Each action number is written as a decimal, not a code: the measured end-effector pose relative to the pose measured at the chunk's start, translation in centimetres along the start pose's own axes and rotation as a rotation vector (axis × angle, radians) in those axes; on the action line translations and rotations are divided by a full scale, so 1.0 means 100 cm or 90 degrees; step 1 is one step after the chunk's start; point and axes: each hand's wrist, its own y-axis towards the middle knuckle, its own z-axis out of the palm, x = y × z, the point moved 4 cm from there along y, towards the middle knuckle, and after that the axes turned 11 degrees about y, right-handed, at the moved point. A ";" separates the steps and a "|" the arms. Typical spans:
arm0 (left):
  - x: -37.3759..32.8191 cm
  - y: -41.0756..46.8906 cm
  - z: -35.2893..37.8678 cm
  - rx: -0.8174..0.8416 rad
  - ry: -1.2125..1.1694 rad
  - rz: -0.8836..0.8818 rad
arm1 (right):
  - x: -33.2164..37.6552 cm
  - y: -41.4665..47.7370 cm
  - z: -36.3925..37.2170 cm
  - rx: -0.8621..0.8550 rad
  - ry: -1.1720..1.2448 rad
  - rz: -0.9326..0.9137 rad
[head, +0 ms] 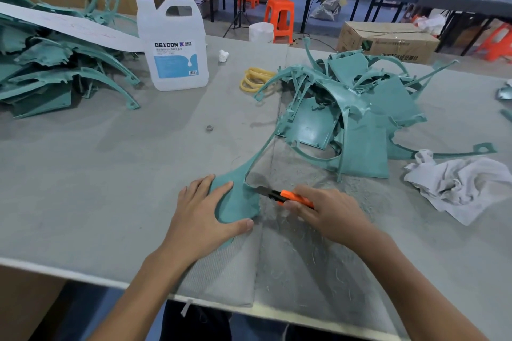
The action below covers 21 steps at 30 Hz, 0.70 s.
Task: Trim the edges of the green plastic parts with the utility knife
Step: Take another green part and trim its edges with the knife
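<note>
A green plastic part (240,199) lies flat on the grey table near the front edge, its thin arm curving up and away to the right. My left hand (202,216) presses it down with straight fingers and the thumb along its lower rim. My right hand (329,216) grips an orange utility knife (288,195) whose blade tip touches the part's right edge. A heap of green parts (357,116) lies behind to the right, and another heap (55,63) at the far left.
A white DEXCON jug (173,44) stands at the back left of the grey table (110,174). Yellow rubber bands (256,79), a crumpled white rag (460,185) and green shavings (299,255) lie around. Boxes and orange stools stand beyond.
</note>
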 end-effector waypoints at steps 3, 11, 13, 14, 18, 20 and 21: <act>0.001 0.000 0.000 0.001 0.000 0.002 | 0.000 0.002 0.000 -0.002 0.002 0.002; 0.000 0.001 -0.001 0.003 -0.008 0.000 | -0.001 0.003 0.001 0.014 0.006 0.011; 0.000 0.002 -0.001 -0.001 -0.010 0.003 | -0.001 0.004 0.001 0.010 -0.006 0.018; 0.000 0.003 -0.002 -0.003 -0.008 0.004 | 0.000 0.004 0.002 0.002 -0.014 0.019; 0.000 0.003 -0.001 -0.005 -0.002 0.004 | 0.000 0.001 0.001 -0.016 -0.026 0.017; 0.000 0.004 -0.002 -0.005 -0.001 0.006 | -0.001 0.001 0.001 -0.002 -0.025 0.017; 0.000 0.004 -0.002 -0.005 -0.001 0.006 | -0.001 0.001 0.002 -0.004 -0.032 0.016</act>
